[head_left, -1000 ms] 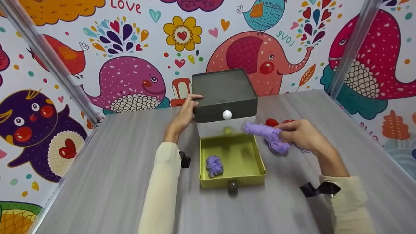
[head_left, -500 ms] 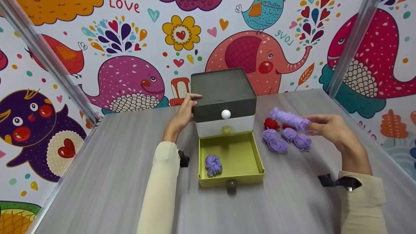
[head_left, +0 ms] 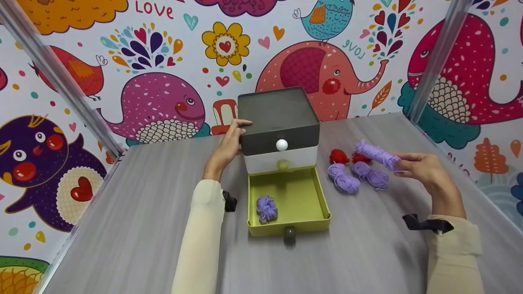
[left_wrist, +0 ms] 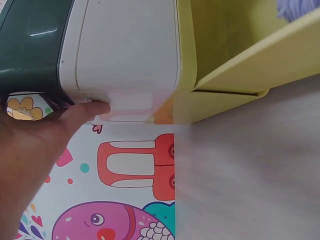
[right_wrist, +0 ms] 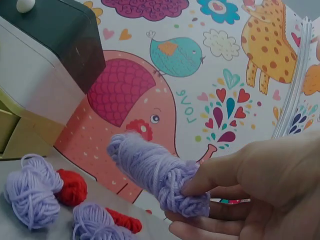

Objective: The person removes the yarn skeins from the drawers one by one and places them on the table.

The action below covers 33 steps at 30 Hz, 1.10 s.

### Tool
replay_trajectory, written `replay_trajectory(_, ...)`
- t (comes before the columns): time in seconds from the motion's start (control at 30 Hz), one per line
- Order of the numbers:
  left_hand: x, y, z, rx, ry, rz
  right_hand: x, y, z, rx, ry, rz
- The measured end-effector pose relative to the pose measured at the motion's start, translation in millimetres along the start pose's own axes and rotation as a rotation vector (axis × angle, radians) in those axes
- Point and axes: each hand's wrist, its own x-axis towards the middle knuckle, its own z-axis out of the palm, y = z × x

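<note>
In the head view my right hand [head_left: 427, 171] pinches a lilac yarn skein [head_left: 376, 153] by its right end. The skein hangs above a lilac skein [head_left: 369, 175] on the table; another lilac skein [head_left: 343, 178] lies to its left. Just behind these sit a red yarn ball [head_left: 338, 156] and a red skein [right_wrist: 123, 220]. My left hand [head_left: 226, 149] grips the upper left side of a stacked drawer box [head_left: 282, 108], a finger over its top edge and the thumb [left_wrist: 92, 111] against its side. The bottom green drawer [head_left: 300, 200] is pulled out, holding a lilac yarn bundle [head_left: 267, 208].
The box has a dark upper drawer with a white knob [head_left: 282, 145] and a white middle one with a green knob [head_left: 282, 164], both closed. A dark knob [head_left: 289, 236] sticks out from the green drawer. Patterned panels [head_left: 159, 45] enclose the grey table [head_left: 143, 204].
My right hand has drawn the lilac skein rightward from beside the box, showing the yarn on the table, then lowered slightly. The left hand stays on the box.
</note>
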Motion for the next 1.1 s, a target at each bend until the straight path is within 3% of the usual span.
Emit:
replay_trajectory(0.23,-0.2,-0.7,0.9,0.007,0.001,-0.016,5,19,-3,-0.001,0.017,0.033)
replay_trajectory(0.43,-0.4,-0.6,-0.2,-0.005,0.004,-0.007,7,34,-12,0.018,0.015,0.111)
replay_trajectory(0.67,-1.5,0.1,-0.4,-0.002,0.004,-0.017,7,44,-19,0.117,0.007,0.174)
replay_trajectory(0.87,-1.6,-0.7,-1.0,0.006,0.004,-0.017,8,50,-22,0.071,0.014,0.224)
replay_trajectory(1.1,0.0,-2.5,-1.4,-0.004,-0.005,-0.007,6,56,-25,0.1,0.014,0.342)
